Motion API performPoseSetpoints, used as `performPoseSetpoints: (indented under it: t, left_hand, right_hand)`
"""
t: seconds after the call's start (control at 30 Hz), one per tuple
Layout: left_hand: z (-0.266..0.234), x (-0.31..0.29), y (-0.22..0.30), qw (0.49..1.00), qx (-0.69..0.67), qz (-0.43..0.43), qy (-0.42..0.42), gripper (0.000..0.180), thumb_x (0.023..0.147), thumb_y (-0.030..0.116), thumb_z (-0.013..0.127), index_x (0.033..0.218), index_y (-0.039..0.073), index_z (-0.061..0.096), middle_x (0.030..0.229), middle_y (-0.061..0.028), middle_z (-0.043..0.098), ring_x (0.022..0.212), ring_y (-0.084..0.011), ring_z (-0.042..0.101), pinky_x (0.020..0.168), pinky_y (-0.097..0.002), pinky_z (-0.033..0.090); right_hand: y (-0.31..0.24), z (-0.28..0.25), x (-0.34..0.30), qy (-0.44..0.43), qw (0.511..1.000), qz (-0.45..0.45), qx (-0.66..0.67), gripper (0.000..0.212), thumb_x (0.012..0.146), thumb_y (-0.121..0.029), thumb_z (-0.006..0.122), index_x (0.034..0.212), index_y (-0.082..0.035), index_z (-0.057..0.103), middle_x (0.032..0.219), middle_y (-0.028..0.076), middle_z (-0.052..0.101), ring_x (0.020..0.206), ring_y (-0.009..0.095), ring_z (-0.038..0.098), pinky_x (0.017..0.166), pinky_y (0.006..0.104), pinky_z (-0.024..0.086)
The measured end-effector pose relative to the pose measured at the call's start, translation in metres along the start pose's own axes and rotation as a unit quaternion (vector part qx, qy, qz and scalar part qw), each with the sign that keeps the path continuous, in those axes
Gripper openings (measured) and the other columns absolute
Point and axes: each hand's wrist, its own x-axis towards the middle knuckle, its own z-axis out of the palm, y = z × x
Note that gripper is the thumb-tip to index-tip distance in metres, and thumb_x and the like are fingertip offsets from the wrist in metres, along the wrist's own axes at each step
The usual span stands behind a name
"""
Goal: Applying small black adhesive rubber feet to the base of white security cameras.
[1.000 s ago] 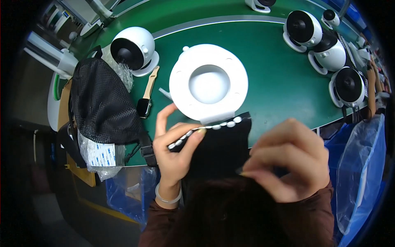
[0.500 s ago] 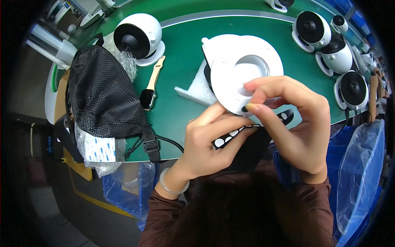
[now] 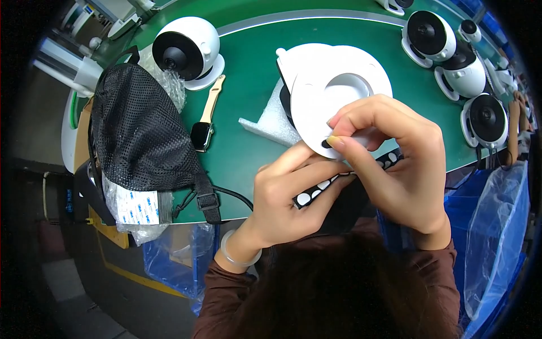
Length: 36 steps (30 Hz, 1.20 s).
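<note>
Our left hand [image 3: 293,198] is closed around a black strip with white round pads [image 3: 316,189], and it holds this strip low, just at the near edge of the green table [image 3: 248,101]. Our right hand [image 3: 395,164] is pinched with thumb and first finger at the near rim of the white round base plate [image 3: 330,93]; we think it presses one small pad there, but the pad itself is hidden under the fingertips. The plate lies on a piece of white foam [image 3: 265,121], directly in front of us.

As we judge it, the work is in the middle. Several white pads remain on the strip, so more are left to put on, and we cannot tell how many places of the plate are already done, because the hands cover its near part.

The table is a green mat with a pale curved line on it. At the left stand a white round camera [image 3: 186,48] and a black mesh bag [image 3: 138,130] with plastic packets under it; between the bag and the foam lies a wristwatch with a beige band [image 3: 206,121]. At the right there are more white cameras [image 3: 429,37] in a row. Blue plastic bags [image 3: 497,237] hang below the table edge, and the floor at the left is dark.
</note>
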Motion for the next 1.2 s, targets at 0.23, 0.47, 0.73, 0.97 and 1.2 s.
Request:
performPoseSetpoints:
  t: [0.23,0.47,0.73,0.97,1.2]
  left_hand:
    - [0.001,0.001,-0.001,1.000,-0.001,0.018,0.015,0.019,0.061,-0.006,0.064,0.078,0.000,0.063,0.082,-0.0106,0.059,0.068,-0.0182,0.061,0.058,-0.0230,0.047]
    - [-0.001,0.001,-0.001,1.000,0.011,0.008,0.002,0.019,0.060,-0.005,0.064,0.078,0.001,0.063,0.081,-0.0104,0.059,0.067,-0.0183,0.061,0.058,-0.0233,0.047]
    - [-0.002,0.001,0.001,1.000,0.019,-0.002,-0.002,0.019,0.060,-0.005,0.064,0.079,0.000,0.062,0.081,-0.0109,0.059,0.068,-0.0190,0.061,0.058,-0.0236,0.047]
    - [-0.008,-0.003,0.004,0.999,0.016,-0.045,-0.001,0.018,0.059,-0.008,0.064,0.075,-0.002,0.063,0.079,-0.0123,0.060,0.070,-0.0188,0.060,0.061,-0.0239,0.045]
    - [-0.008,-0.008,0.002,0.998,0.013,-0.037,0.048,0.018,0.056,-0.011,0.063,0.073,-0.005,0.062,0.074,-0.0133,0.058,0.067,-0.0189,0.059,0.059,-0.0226,0.044]
  right_hand:
    - [-0.001,-0.004,0.002,-0.016,0.999,0.019,0.032,0.004,0.068,0.001,0.059,0.070,0.000,0.056,0.075,0.005,0.058,0.063,0.007,0.049,0.056,0.0170,0.037]
    - [-0.001,0.000,0.002,-0.012,1.000,0.012,0.006,0.005,0.067,0.001,0.060,0.069,0.000,0.056,0.074,0.004,0.058,0.062,0.007,0.049,0.056,0.0168,0.037]
    - [-0.001,0.000,0.002,-0.028,0.999,-0.014,-0.039,0.007,0.067,0.003,0.059,0.071,0.000,0.054,0.072,0.003,0.056,0.061,0.006,0.050,0.052,0.0161,0.038]
    - [-0.001,-0.025,-0.012,0.100,0.991,-0.020,-0.085,0.012,0.069,-0.001,0.061,0.081,-0.002,0.060,0.079,0.006,0.059,0.068,0.010,0.054,0.049,0.0161,0.037]
    - [0.016,-0.029,-0.037,0.011,0.998,0.039,-0.045,0.021,0.062,0.005,0.064,0.080,-0.006,0.064,0.080,0.005,0.058,0.068,0.011,0.054,0.050,0.0175,0.040]
